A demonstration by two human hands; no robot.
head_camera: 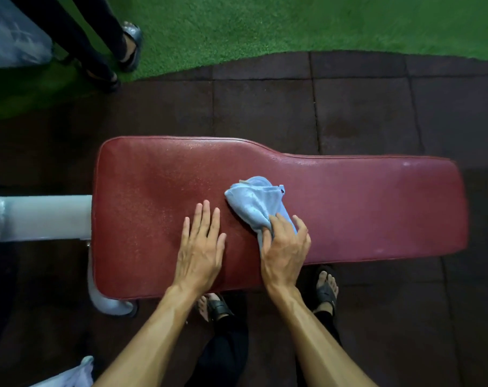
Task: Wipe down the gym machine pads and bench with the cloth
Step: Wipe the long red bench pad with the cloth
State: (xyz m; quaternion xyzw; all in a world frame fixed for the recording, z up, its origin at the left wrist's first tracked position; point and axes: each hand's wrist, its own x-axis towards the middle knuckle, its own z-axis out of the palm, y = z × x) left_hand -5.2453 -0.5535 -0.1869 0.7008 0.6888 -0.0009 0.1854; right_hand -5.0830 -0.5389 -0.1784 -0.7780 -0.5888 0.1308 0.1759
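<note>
1. Currently, the light-blue cloth (258, 203) is held bunched on the red padded bench (349, 208), roughly at the middle of its top; the near end of the cloth is grasped by the curled fingers (268, 233) of the right hand (284, 247).
2. The left hand (200, 244) is laid flat on the pad just beside the cloth, its fingers straight and released, nothing being held.
3. Because the cloth is crumpled rather than spread, only a narrow strip of vinyl is likely to be touched on each pass, so streaks or missed patches could be left, above all along the far piped edge and the narrow right end.
4. The loose far flap could be folded under or dragged out of the grasp if the stroke is pushed away too quickly.
5. Wherever the sheen on the pad is moisture, the bracing palm could slide, and fresh marks could be printed by it on ground already wiped.
6. The grey metal frame tube (41, 216) at the left end could be struck by a knuckle if a wide sweep is carried that way.
7. A second person's feet (129, 46) are seen on the green turf (293, 20), well apart from the bench, and little risk is judged from them.
</note>
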